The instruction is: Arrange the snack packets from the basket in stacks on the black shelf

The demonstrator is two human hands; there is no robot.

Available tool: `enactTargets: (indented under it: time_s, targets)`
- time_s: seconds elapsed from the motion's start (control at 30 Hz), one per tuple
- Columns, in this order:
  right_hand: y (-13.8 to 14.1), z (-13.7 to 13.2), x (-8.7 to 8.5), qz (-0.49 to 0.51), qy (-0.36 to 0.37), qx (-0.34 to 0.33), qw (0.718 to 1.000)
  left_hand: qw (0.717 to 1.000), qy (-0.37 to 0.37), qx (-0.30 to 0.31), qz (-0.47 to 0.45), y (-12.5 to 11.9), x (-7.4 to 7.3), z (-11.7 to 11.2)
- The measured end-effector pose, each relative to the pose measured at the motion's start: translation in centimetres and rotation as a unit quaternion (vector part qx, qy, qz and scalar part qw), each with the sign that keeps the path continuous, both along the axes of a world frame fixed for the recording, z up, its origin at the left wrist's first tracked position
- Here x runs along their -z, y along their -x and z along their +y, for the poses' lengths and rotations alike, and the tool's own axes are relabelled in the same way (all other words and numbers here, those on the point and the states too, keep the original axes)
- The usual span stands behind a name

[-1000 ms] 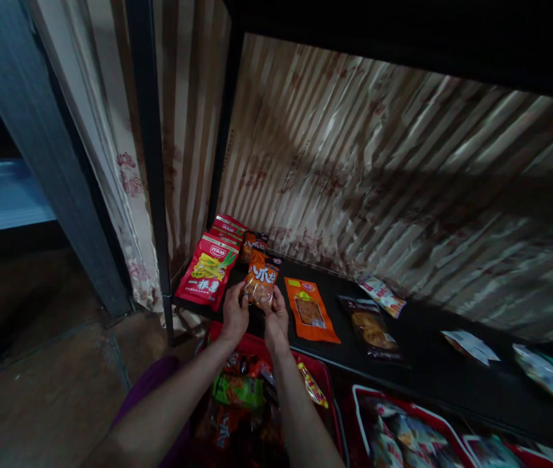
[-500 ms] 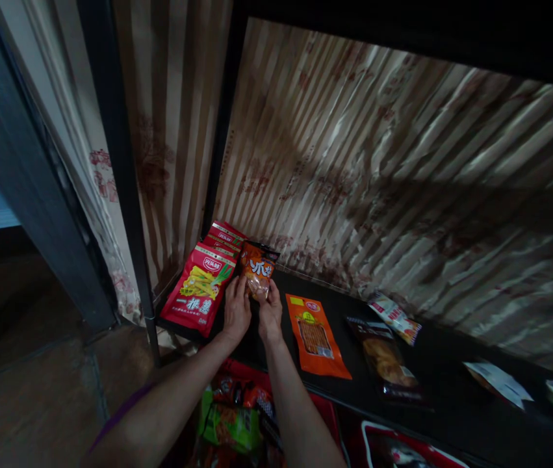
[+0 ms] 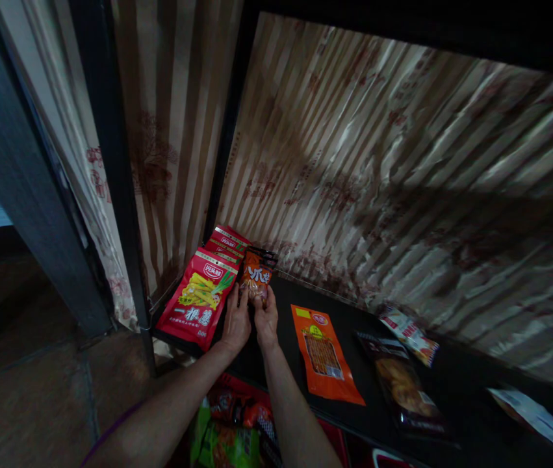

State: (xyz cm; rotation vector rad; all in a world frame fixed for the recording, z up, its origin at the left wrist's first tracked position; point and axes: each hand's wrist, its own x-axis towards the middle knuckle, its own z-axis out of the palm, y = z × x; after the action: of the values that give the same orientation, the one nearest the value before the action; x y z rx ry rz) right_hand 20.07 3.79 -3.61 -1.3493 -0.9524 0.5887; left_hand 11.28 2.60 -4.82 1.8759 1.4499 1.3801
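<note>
My left hand (image 3: 236, 322) and my right hand (image 3: 266, 320) are closed on the two sides of a small orange and black snack packet (image 3: 257, 276) with white lettering. More dark packet tops show just behind it. The packet is at the back left of the black shelf (image 3: 281, 296), beside a stack of red snack bags (image 3: 199, 296) with yellow strips and green stalks printed on them. Right of my hands lies a flat orange packet (image 3: 325, 354) with brown sticks showing through its window.
Farther right on the shelf are a dark brown packet (image 3: 405, 390), a white and red packet (image 3: 410, 333) and a whitish packet (image 3: 529, 416). Below my forearms sits a red bin holding a green packet (image 3: 225, 445). A dark post (image 3: 115, 162) stands left; striped cloth (image 3: 378, 162) hangs behind.
The view has shifted slightly, so the shelf items appear lower and those at the right farther right. Both hands stay on the orange and black packet, which now sits close to the packets behind it.
</note>
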Motion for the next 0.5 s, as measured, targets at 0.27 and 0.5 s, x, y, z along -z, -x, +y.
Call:
enactTargets:
  time_s: [0.27,0.5]
  targets:
    - [0.5,-0.4,-1.1,-0.079,0.034,0.079,0.993,0.998,-0.005,-0.022,0.052,0.0,-0.3,-0.4]
    - [0.6,0.7,-2.0,-0.074,0.069,0.076,0.992,0.993,0.001,-0.021,0.120,0.3,-1.1,-0.7]
